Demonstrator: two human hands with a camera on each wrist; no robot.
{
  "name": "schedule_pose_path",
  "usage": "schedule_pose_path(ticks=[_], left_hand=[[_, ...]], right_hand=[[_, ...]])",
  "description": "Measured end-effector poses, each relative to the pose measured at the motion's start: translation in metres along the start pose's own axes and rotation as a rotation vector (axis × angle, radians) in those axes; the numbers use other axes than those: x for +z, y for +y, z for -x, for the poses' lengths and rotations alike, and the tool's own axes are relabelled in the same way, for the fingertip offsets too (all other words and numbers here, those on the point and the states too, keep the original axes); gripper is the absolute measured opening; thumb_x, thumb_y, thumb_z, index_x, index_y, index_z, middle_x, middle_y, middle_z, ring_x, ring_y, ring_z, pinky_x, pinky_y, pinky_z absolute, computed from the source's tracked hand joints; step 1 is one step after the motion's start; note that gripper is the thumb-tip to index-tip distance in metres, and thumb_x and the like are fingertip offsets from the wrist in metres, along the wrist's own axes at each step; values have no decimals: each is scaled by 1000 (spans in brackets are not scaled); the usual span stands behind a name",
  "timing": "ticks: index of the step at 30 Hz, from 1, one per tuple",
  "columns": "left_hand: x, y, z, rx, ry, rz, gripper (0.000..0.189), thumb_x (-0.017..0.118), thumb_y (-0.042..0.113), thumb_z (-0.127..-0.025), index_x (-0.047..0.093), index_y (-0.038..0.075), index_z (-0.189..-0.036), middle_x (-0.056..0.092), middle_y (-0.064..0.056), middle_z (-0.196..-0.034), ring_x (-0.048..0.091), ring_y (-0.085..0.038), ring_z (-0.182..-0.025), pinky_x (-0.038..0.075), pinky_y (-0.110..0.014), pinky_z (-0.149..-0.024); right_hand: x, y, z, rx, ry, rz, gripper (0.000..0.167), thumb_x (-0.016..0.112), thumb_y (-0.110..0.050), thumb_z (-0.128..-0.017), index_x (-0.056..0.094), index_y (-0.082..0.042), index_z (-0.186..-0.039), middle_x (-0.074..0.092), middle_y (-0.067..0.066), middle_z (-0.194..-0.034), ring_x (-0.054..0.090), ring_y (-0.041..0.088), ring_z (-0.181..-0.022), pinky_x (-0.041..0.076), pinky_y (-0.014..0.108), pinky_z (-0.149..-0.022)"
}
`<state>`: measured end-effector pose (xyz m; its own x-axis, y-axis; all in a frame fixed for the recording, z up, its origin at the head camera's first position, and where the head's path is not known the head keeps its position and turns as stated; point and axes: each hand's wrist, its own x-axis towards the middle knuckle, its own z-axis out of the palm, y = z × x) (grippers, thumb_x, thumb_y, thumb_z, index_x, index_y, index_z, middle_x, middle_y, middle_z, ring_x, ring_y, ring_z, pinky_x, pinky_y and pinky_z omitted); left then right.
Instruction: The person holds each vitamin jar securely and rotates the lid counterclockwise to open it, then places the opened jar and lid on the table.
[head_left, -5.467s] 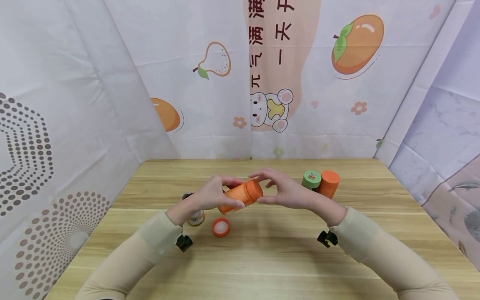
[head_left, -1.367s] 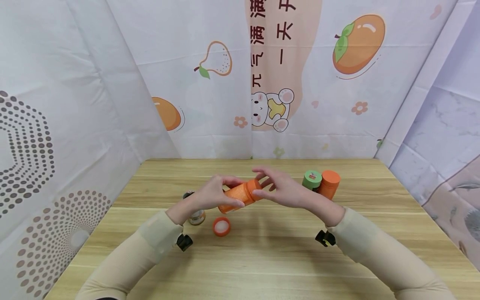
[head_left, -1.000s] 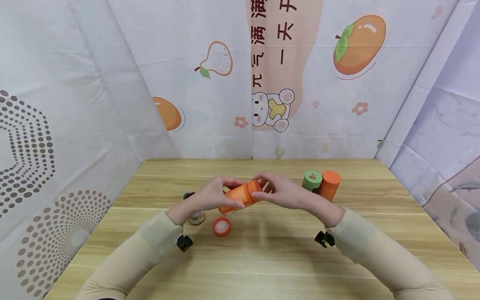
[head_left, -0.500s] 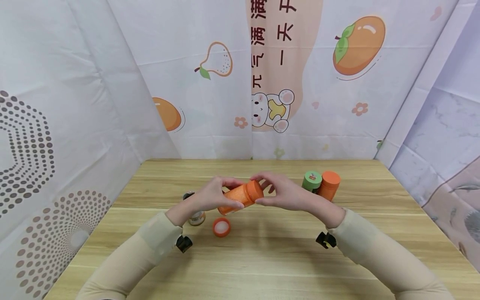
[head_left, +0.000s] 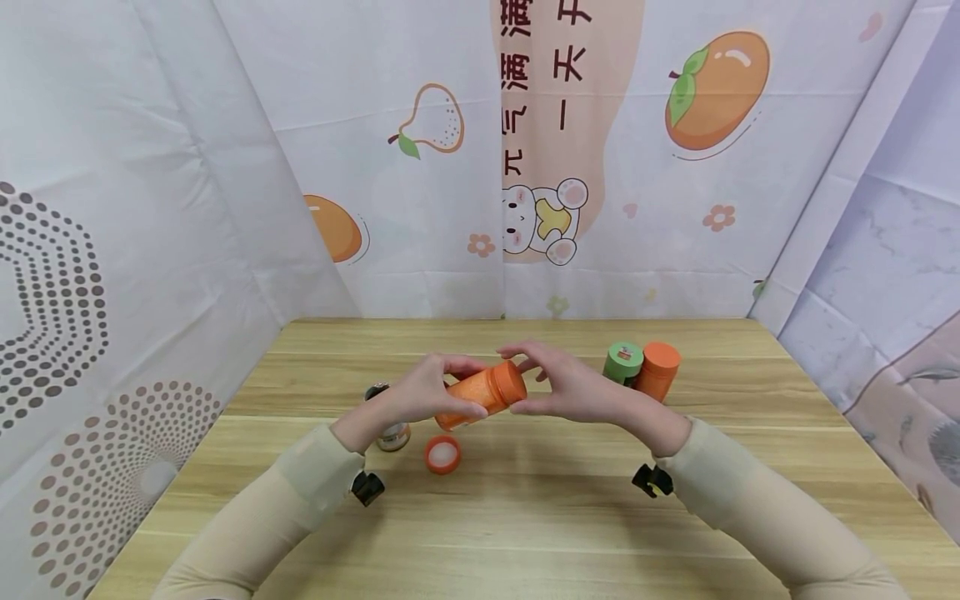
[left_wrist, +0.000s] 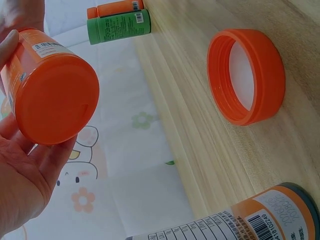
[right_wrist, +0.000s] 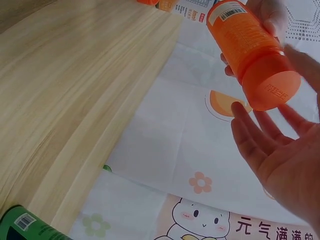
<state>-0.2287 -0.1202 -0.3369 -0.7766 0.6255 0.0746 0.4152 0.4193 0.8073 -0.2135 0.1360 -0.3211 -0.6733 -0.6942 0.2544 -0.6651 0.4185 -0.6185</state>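
Observation:
My left hand [head_left: 420, 390] grips an orange bottle [head_left: 474, 393] by its body and keeps it off the table, tilted with its ribbed orange cap [head_left: 512, 381] towards the right. My right hand [head_left: 576, 383] is at the cap end, thumb below and fingers above, spread wide. In the right wrist view these fingers are splayed beside the cap [right_wrist: 274, 82]; whether a fingertip touches it I cannot tell. The left wrist view shows the bottle's flat base [left_wrist: 57, 100]. Nearer me, a loose orange lid [head_left: 442, 455] lies on the table, white inside facing up.
Partly hidden behind my left wrist stands a labelled bottle [head_left: 393, 436] with a dark lid. At the right back, a green-lidded jar [head_left: 623, 363] and an orange bottle [head_left: 657, 371] stand side by side. A printed cloth [head_left: 420, 208] hangs behind the wooden table [head_left: 525, 533].
A second ago my right fingers were closed round the cap; since then they have spread and turned back from it. My left hand and the bottle have hardly moved.

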Motion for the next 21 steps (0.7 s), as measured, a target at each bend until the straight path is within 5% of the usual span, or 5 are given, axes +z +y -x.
schedule_pose_path(ticks=[5,12,21], left_hand=[[0,-1,0,3,1,-11,57,84,27,-77,63,9,-127,67,1,-111,58,-20,-99,52,-33,-80],[0,-1,0,20,-6,-2,56,83,25,-78,63,7,-128,66,-1,-112,57,-21,-98,53,-33,-78],[1,-1,0,7,0,-22,56,85,29,-76,65,12,-125,66,5,-110,58,-18,-100,52,-34,-80]], right_hand=[[1,0,-1,89,8,-36,62,70,-30,-91,41,-12,-143,50,6,-136,56,21,-115,48,41,-90],[1,0,-1,110,-6,-39,51,65,-34,-94,48,-11,-137,50,7,-135,56,22,-113,49,42,-88],[2,2,-2,156,-77,-30,42,61,-40,-96,54,-15,-130,60,-5,-109,60,13,-94,52,30,-77]])
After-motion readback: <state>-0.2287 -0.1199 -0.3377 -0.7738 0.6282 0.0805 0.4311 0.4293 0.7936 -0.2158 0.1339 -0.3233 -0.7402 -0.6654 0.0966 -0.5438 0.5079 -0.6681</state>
